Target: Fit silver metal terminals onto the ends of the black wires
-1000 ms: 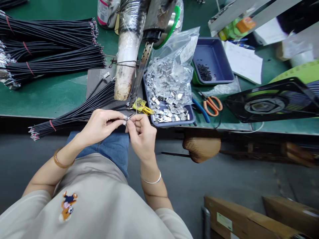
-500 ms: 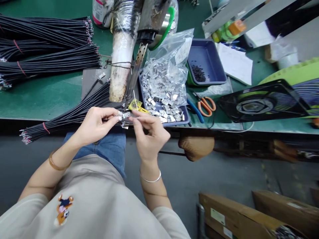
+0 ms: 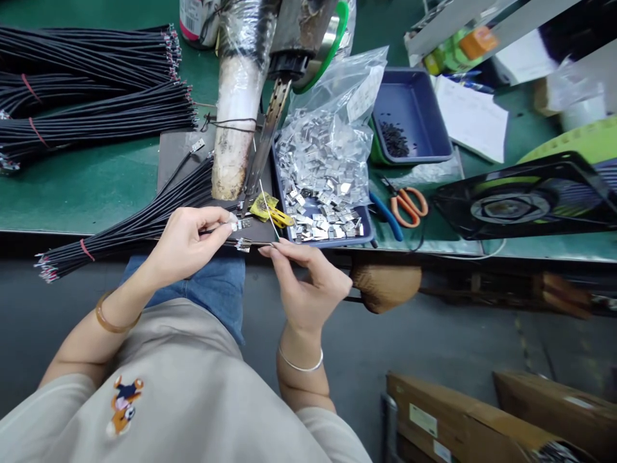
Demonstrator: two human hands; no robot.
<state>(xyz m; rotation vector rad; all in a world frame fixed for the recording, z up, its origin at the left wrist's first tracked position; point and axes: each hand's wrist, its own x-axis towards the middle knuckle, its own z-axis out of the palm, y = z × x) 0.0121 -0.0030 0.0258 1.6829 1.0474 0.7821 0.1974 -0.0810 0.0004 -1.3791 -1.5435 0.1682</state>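
Note:
My left hand (image 3: 186,241) pinches the end of a black cable with a small silver metal clip (image 3: 243,224) on its tip, at the table's front edge. That cable belongs to a bundle of black cables (image 3: 139,222) tied with a red band, lying diagonally across the edge. My right hand (image 3: 308,280) sits just right of the clip, fingers loosely curled, its fingertips near the edge and holding nothing I can see. A blue tray (image 3: 367,225) of loose silver clips (image 3: 328,222) stands just beyond my right hand.
A plastic bag of clips (image 3: 328,138), a wrapped machine column (image 3: 238,116), a yellow tool (image 3: 270,209), orange scissors (image 3: 409,202), blue-handled pliers (image 3: 385,215), a second blue tray (image 3: 409,116), a black fan (image 3: 520,199), more cable bundles (image 3: 91,83) at the left, cardboard boxes (image 3: 463,418) on the floor.
My hands were together on the cable tip. The right hand has let go and drawn down and right; the left still holds the cable with the clip on it.

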